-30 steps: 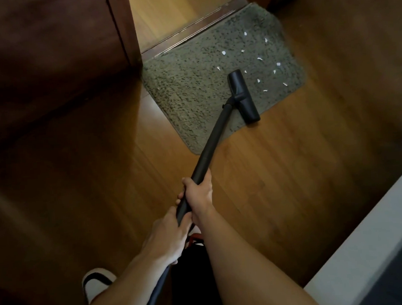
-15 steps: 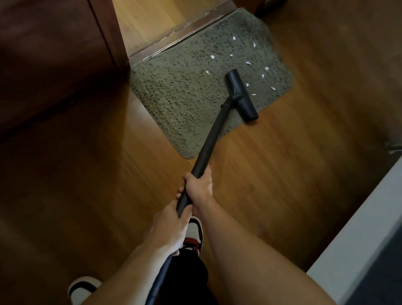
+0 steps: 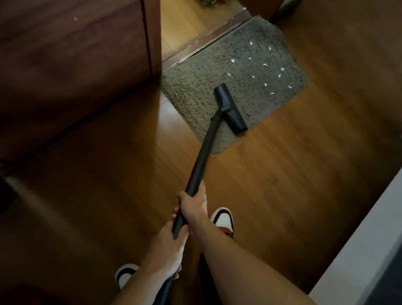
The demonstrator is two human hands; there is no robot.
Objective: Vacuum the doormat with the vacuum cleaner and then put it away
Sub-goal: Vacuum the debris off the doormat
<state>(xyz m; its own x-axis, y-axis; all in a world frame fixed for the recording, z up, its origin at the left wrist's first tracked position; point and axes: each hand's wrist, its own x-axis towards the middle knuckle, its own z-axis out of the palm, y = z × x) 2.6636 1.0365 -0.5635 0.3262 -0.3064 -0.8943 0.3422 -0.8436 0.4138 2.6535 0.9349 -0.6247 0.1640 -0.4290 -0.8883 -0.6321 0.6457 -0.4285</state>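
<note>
Vacuum wand runs up from my left hand and right hand, fingers curled round it; its lower end is cut off. Rightward, its nozzle sits on the doormat beside paper scraps.

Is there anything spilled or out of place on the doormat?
Yes. Small white scraps lie scattered over the right part of the doormat, to the right of the vacuum head. They look like litter that is not yet picked up.
</note>
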